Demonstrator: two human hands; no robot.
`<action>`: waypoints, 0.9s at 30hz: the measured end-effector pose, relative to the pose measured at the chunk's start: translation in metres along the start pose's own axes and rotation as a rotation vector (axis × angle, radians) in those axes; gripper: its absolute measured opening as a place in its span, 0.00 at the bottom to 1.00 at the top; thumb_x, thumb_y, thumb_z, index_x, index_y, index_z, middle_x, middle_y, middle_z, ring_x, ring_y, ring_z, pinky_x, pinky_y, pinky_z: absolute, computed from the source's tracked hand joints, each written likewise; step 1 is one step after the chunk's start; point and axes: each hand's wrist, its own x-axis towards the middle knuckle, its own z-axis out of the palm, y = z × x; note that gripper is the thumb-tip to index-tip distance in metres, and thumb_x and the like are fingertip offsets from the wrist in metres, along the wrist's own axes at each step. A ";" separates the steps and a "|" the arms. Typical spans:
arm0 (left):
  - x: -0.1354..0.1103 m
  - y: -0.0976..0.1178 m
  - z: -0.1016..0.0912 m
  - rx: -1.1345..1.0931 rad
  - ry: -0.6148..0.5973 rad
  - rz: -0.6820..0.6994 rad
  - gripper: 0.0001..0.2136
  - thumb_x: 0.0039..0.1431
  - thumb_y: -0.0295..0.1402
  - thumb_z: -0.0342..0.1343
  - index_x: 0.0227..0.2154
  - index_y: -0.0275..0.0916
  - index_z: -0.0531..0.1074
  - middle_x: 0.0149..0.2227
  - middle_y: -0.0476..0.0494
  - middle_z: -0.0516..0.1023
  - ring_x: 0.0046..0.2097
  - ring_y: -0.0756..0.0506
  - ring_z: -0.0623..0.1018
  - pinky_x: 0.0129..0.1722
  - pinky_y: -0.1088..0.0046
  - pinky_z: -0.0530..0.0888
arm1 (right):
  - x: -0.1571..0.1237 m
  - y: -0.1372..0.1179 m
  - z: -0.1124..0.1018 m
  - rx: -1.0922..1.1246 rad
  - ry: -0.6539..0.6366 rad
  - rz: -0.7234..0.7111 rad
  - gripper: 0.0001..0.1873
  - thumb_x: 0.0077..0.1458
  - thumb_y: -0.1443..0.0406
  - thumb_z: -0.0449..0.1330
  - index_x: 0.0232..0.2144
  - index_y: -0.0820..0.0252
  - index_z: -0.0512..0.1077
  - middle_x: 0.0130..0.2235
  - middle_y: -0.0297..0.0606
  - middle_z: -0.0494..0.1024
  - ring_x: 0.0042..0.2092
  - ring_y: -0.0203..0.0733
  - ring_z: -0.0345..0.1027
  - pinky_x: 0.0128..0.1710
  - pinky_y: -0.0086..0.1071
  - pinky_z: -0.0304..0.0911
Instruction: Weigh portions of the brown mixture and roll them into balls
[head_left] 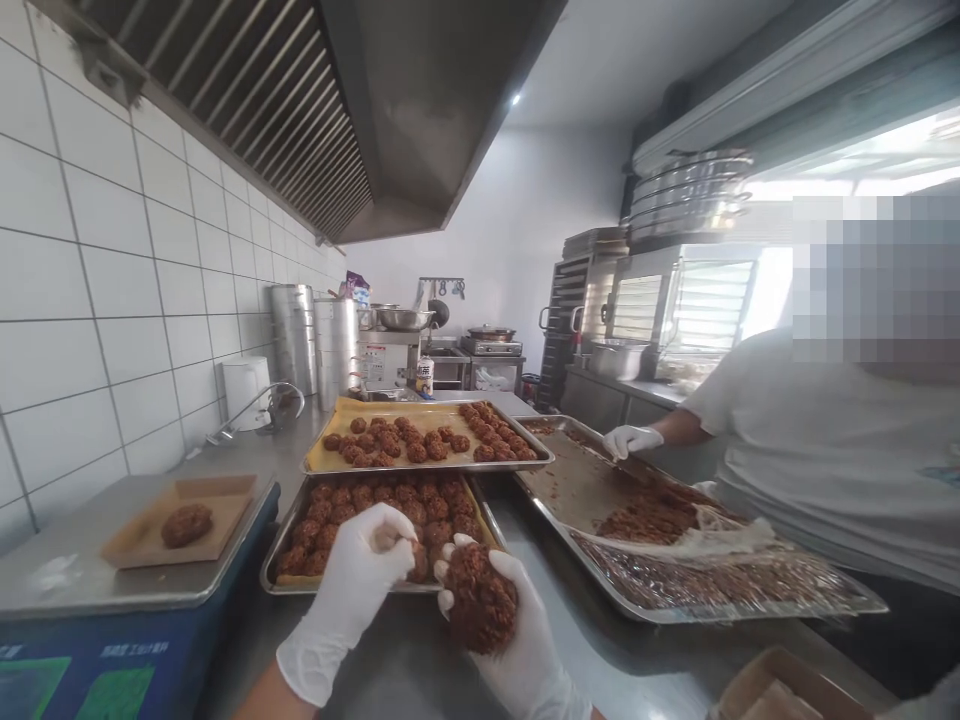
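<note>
My right hand (517,640), in a white glove, cups a rough brown lump of mixture (480,597) above the counter edge. My left hand (352,590), also gloved, is pinched shut over the near tray (281,560), fingertips on a small piece beside the brown balls (375,505). The near tray is filled with several rows of formed balls. A second tray (330,458) behind it, lined with yellow paper, holds more balls.
A co-worker in a white shirt stands at right, one gloved hand (631,440) on a large tray (570,500) of loose brown mixture with plastic film. A scale (67,590) at left carries a cardboard tray (135,545) with one ball. Steel pots line the tiled wall.
</note>
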 end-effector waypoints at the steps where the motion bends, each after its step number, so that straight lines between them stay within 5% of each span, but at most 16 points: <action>1: 0.001 0.006 -0.012 -0.011 0.059 0.007 0.04 0.52 0.31 0.62 0.31 0.37 0.75 0.28 0.49 0.76 0.29 0.50 0.75 0.29 0.77 0.71 | 0.000 -0.003 0.001 0.007 0.004 0.006 0.17 0.49 0.61 0.70 0.41 0.63 0.80 0.41 0.43 0.84 0.41 0.48 0.78 0.35 0.38 0.74; 5: -0.009 0.044 -0.082 0.138 0.250 0.035 0.13 0.58 0.40 0.62 0.41 0.37 0.78 0.38 0.43 0.81 0.38 0.44 0.82 0.42 0.68 0.78 | 0.001 -0.011 0.003 -0.010 0.040 0.002 0.19 0.47 0.63 0.70 0.43 0.62 0.79 0.41 0.44 0.84 0.41 0.49 0.79 0.36 0.40 0.76; 9: -0.025 0.081 -0.169 0.791 0.367 0.097 0.11 0.62 0.37 0.56 0.42 0.42 0.80 0.50 0.42 0.81 0.51 0.40 0.79 0.57 0.62 0.72 | 0.006 -0.012 0.004 -0.036 0.115 0.027 0.20 0.46 0.64 0.70 0.44 0.59 0.79 0.43 0.43 0.85 0.41 0.51 0.80 0.37 0.43 0.78; 12: -0.023 0.091 -0.220 1.193 0.348 0.004 0.12 0.64 0.32 0.51 0.41 0.42 0.80 0.50 0.43 0.81 0.52 0.41 0.78 0.56 0.63 0.69 | 0.005 -0.011 0.007 -0.026 0.147 0.060 0.21 0.46 0.65 0.70 0.45 0.59 0.79 0.42 0.44 0.85 0.41 0.52 0.80 0.37 0.44 0.79; 15: -0.012 0.086 -0.244 1.302 0.288 -0.067 0.11 0.59 0.28 0.52 0.36 0.40 0.80 0.43 0.41 0.84 0.45 0.41 0.79 0.47 0.65 0.71 | 0.005 -0.012 0.010 0.014 0.170 0.086 0.21 0.47 0.67 0.68 0.47 0.60 0.78 0.43 0.46 0.85 0.40 0.52 0.80 0.37 0.45 0.80; 19: -0.006 0.082 -0.248 1.332 0.177 -0.091 0.08 0.53 0.26 0.55 0.27 0.41 0.79 0.34 0.43 0.84 0.39 0.41 0.80 0.45 0.67 0.71 | 0.008 -0.013 0.006 0.022 0.155 0.093 0.20 0.49 0.67 0.67 0.47 0.61 0.78 0.43 0.45 0.85 0.41 0.52 0.80 0.37 0.45 0.79; 22: -0.017 0.090 -0.232 1.325 0.156 -0.065 0.11 0.55 0.25 0.54 0.32 0.42 0.81 0.40 0.41 0.85 0.44 0.39 0.81 0.51 0.64 0.70 | 0.006 -0.013 0.002 0.012 0.086 0.071 0.18 0.49 0.67 0.69 0.45 0.62 0.78 0.41 0.45 0.84 0.40 0.51 0.80 0.37 0.43 0.78; 25: -0.033 0.094 -0.184 1.276 0.206 0.085 0.15 0.62 0.28 0.50 0.42 0.44 0.81 0.49 0.41 0.83 0.51 0.37 0.79 0.56 0.60 0.68 | 0.001 -0.009 0.001 0.003 -0.001 0.047 0.18 0.51 0.65 0.69 0.45 0.65 0.78 0.40 0.45 0.84 0.40 0.48 0.79 0.37 0.40 0.76; 27: -0.042 0.091 -0.135 1.125 0.121 0.194 0.14 0.65 0.31 0.49 0.43 0.48 0.80 0.48 0.44 0.83 0.50 0.38 0.80 0.53 0.62 0.70 | -0.002 -0.006 0.002 -0.018 -0.035 0.029 0.18 0.52 0.64 0.69 0.45 0.65 0.78 0.39 0.44 0.84 0.40 0.47 0.78 0.37 0.39 0.75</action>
